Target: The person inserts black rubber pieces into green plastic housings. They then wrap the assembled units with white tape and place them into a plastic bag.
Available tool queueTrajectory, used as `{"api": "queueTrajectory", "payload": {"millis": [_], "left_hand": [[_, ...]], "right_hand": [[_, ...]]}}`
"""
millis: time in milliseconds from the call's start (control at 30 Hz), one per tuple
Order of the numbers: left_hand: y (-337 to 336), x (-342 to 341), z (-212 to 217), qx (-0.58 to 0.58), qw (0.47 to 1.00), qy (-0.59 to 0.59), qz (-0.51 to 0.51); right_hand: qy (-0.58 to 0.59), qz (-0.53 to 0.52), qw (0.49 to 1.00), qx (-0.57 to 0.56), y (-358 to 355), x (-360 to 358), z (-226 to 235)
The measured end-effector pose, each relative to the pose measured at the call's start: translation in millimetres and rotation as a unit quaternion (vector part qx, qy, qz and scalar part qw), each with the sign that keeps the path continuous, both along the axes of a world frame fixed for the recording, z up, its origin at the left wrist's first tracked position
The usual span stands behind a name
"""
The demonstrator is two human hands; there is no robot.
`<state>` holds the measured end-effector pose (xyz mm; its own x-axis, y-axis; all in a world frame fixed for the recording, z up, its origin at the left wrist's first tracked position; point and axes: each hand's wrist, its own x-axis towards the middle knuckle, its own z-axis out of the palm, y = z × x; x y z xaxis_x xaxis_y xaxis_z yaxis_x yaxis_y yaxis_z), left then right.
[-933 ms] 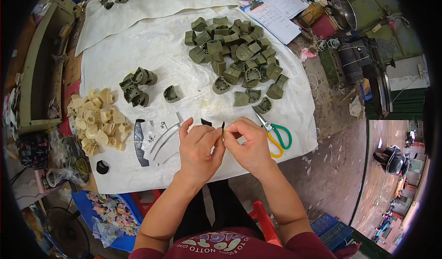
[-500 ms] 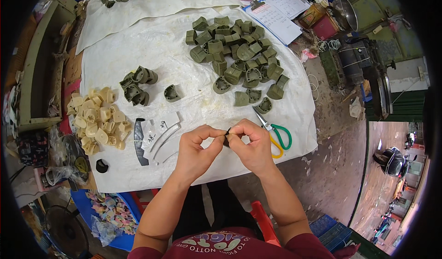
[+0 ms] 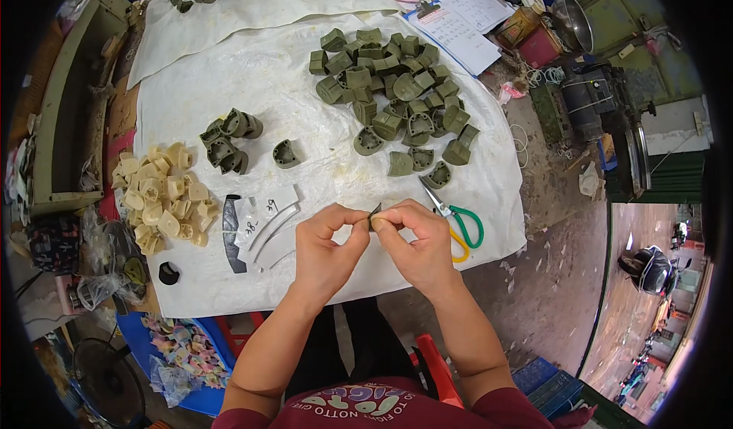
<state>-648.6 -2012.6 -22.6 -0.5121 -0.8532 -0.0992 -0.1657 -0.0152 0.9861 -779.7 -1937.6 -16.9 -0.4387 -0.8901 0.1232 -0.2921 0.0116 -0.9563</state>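
Over the near edge of the white-covered table, both my hands meet and pinch one small thin dark piece (image 3: pixel 375 214), mostly hidden by the fingers. My left hand (image 3: pixel 330 242) grips it between thumb and forefinger. From the other side, my right hand (image 3: pixel 412 238) does the same. Just right of that hand lie scissors (image 3: pixel 463 227) with one green and one yellow handle. To the left are white curved templates (image 3: pixel 269 227) and a black curved strip (image 3: pixel 232 234). A single olive D-shaped block, like a shoe heel (image 3: pixel 286 154), rests beyond my hands.
A large heap of olive heel blocks (image 3: pixel 389 85) covers the far right of the white sheet (image 3: pixel 252 70). A smaller cluster (image 3: pixel 229 140) stands left of it. Beige heel pieces (image 3: pixel 164 196) are piled at the left edge, near a small black curved piece (image 3: pixel 169 274). A clipboard (image 3: pixel 458 36) lies far right.
The dark piece has shifted between my fingertips, and a thin pointed end of it now sticks up. My hands have barely moved; the things on the table stay where they were.
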Motion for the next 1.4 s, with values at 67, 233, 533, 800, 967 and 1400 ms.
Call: {"api": "queueTrajectory", "payload": {"millis": [67, 233, 533, 800, 967, 1400], "left_hand": [[-1.0, 0.5, 0.8, -0.154, 0.986, -0.055, -0.015], [0.0, -1.4, 0.2, -0.327, 0.941, -0.087, -0.01], [-0.7, -0.9, -0.3, -0.341, 0.936, -0.075, -0.042], [-0.2, -0.1, -2.5, -0.207, 0.977, -0.023, -0.051], [-13.6, 2.8, 5.1, -0.321, 0.938, -0.058, -0.12], [5.3, 0.7, -8.4, 0.096, 0.989, 0.112, 0.001]], "right_hand": [[0.019, 0.002, 1.0, 0.004, -0.2, 0.3, 2.5], [0.081, 0.003, 0.997, 0.004, -2.3, -0.6, 7.7], [0.108, -0.004, 0.994, -0.01, -4.6, -1.4, 2.7], [0.074, -0.007, 0.997, -0.029, -2.8, -0.4, -1.0], [0.123, 0.027, 0.992, -0.031, -1.9, -8.2, 0.5], [0.097, 0.019, 0.994, -0.051, -1.6, -3.0, -0.2]]}}
